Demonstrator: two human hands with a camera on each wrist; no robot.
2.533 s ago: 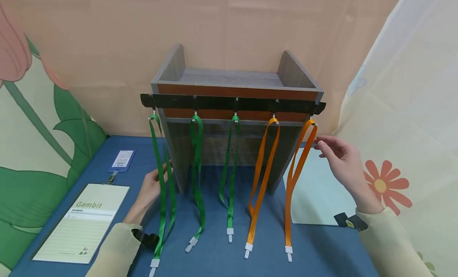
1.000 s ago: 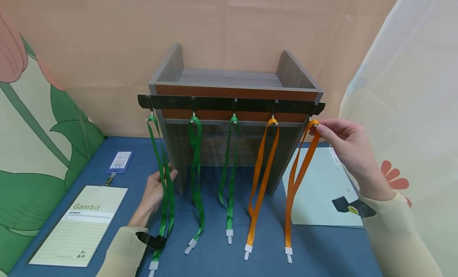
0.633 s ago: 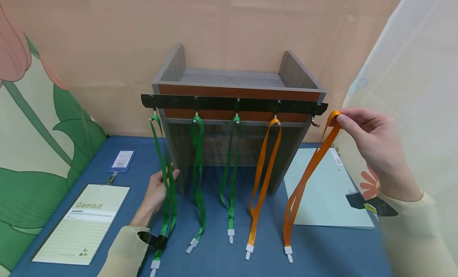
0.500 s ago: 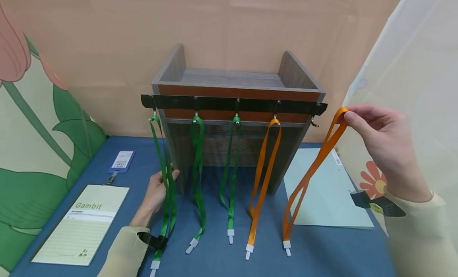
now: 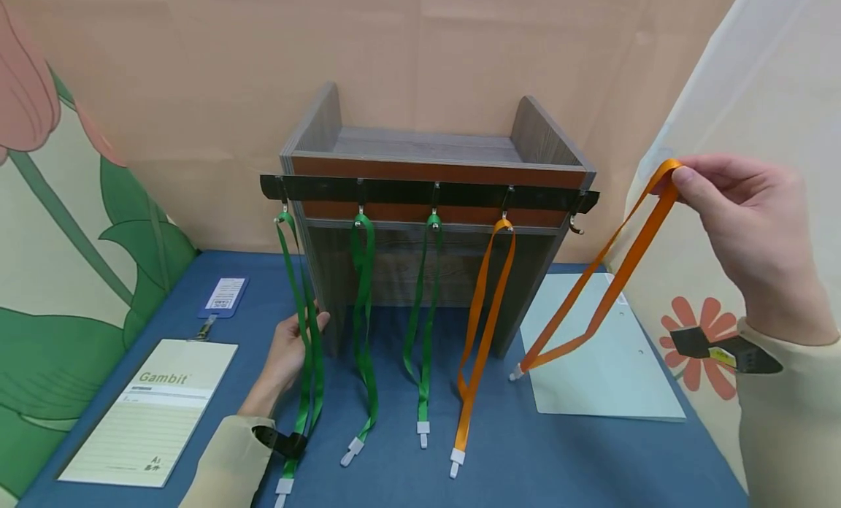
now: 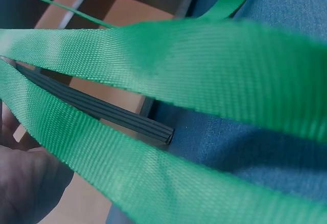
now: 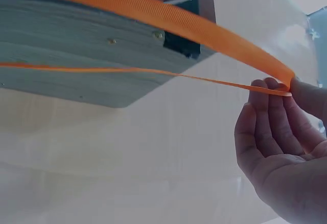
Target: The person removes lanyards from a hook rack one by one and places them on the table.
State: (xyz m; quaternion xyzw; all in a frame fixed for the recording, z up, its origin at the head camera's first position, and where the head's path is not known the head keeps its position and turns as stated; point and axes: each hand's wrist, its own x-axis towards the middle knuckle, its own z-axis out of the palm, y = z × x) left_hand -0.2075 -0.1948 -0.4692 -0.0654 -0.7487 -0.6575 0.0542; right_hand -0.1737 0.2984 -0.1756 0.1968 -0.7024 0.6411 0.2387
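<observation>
My right hand pinches the top loop of an orange lanyard between thumb and fingertips, up and right of the rack. The lanyard slants down left to its white clip. A bare hook sits at the right end of the black hook rail. Another orange lanyard and green lanyards hang from the other hooks. Behind the leftmost green lanyard, my left hand is at the shelf's left side panel, thumb out; its fingertips are partly hidden.
The grey wooden shelf unit stands at the back of the blue table. To the left lie a notepad on a clipboard and a blue card holder. A pale board lies at right.
My right hand has reached the rightmost hook, taken the orange lanyard off it and carried it up and right. Its clip swings left and up. My left hand stays by the shelf, thumb now showing.
</observation>
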